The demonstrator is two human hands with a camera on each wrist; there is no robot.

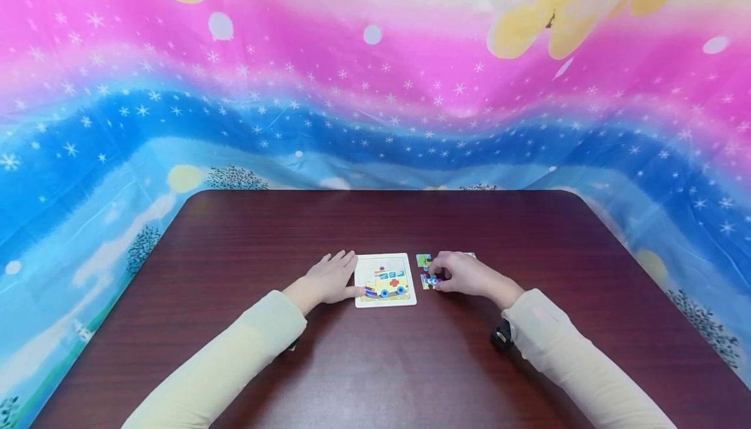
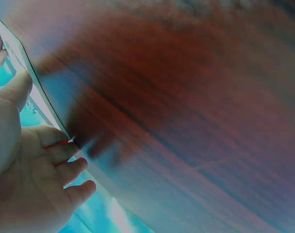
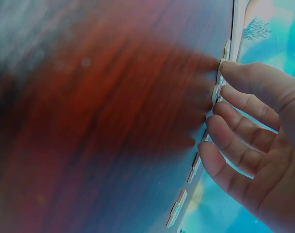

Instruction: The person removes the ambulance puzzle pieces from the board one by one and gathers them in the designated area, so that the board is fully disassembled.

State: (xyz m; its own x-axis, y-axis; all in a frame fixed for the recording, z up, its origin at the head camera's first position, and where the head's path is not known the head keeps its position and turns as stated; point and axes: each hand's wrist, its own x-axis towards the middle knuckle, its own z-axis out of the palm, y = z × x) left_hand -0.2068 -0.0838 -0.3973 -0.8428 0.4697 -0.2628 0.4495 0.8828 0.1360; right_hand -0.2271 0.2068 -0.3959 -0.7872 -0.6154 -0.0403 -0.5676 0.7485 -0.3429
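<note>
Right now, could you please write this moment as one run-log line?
left hand: touching left side of ambulance puzzle board | right hand: at loose puzzle pieces, grip unclear

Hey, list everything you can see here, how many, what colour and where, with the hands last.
Backdrop: one, pink, blue and cream, behind and around the table
Table: one, dark reddish brown, below the hands
Puzzle board: one, white-edged with a yellow ambulance, between the hands
Puzzle pieces: at least three, multicoloured, right of the board, partly hidden
Wrist device: one clearly visible, black, by the right cuff
Sleeves: two, pale, on both arms
Left hand: one, bare, at the board's left edge
Right hand: one, bare, at the pieces
</note>
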